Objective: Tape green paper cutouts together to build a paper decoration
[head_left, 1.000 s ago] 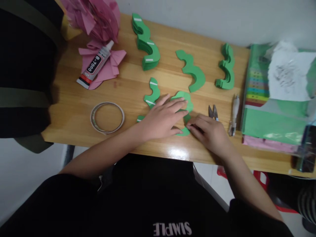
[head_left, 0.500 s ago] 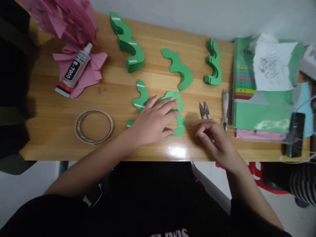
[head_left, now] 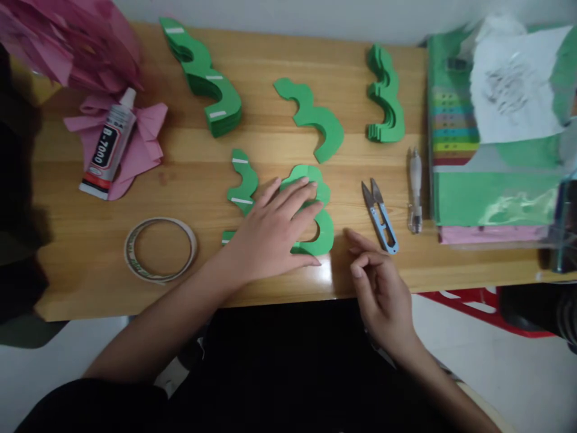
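Observation:
My left hand (head_left: 274, 231) lies spread and flat over scalloped green paper cutouts (head_left: 322, 237), pressing them to the table. At its left side, partly covered by the hand, is a wavy green paper strip (head_left: 246, 177) with white tape pieces on it. My right hand (head_left: 381, 288) is at the table's front edge, with thumb and index tips together and other fingers stretched left. Whatever is in that pinch, if anything, is too small to see. Just above this hand, blue thread snips (head_left: 383, 225) lie on the wood.
A roll of tape (head_left: 193, 243) lies left. Behind it are a glue tube (head_left: 108, 144) and pink paper (head_left: 153, 123). Green cutout stacks (head_left: 229, 111) (head_left: 396, 114) and a single wavy cutout (head_left: 331, 129) lie farther back. A pen (head_left: 415, 189) rests beside green folders (head_left: 491, 201) at right.
My right hand has moved down and away from the thread snips, which now show whole. My left hand stays on the green cutouts. The camera view has shifted and tilted slightly.

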{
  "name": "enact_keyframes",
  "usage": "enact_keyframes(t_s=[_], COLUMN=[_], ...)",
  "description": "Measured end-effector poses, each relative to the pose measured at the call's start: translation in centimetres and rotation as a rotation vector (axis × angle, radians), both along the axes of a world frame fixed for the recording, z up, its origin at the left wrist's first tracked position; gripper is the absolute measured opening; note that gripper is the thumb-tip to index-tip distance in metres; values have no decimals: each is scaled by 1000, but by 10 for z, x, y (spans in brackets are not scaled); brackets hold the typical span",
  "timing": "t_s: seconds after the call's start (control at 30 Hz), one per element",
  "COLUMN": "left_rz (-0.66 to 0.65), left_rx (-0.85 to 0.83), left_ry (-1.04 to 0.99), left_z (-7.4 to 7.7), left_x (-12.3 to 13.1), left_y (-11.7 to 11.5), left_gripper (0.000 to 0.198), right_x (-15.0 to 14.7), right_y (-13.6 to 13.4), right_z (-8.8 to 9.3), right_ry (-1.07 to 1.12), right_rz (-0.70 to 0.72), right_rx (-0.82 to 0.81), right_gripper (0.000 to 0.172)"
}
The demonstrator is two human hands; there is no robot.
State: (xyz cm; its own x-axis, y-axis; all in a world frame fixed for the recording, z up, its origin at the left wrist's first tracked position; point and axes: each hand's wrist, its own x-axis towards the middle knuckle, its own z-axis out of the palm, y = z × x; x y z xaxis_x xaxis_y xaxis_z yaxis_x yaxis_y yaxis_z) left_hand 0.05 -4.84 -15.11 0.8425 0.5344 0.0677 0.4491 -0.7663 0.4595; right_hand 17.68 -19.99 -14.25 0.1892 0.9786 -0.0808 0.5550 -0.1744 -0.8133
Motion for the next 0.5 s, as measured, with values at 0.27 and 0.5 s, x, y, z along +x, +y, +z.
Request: enact_keyframes(t_s=[0.27,0.5], left_rz=[-5,-11], left_rx=[5,30], left_ry=[13,28], left_z=[1,1], left_x=[0,0], left_y=[-2,-2], left_gripper=[72,72], right_x=[-9,-13], right_y=[-1,4], right_z=[0,0], right_ry=[131,83], right_rz=[-11,17], right_rx=[-19,1], right_gripper=[6,5])
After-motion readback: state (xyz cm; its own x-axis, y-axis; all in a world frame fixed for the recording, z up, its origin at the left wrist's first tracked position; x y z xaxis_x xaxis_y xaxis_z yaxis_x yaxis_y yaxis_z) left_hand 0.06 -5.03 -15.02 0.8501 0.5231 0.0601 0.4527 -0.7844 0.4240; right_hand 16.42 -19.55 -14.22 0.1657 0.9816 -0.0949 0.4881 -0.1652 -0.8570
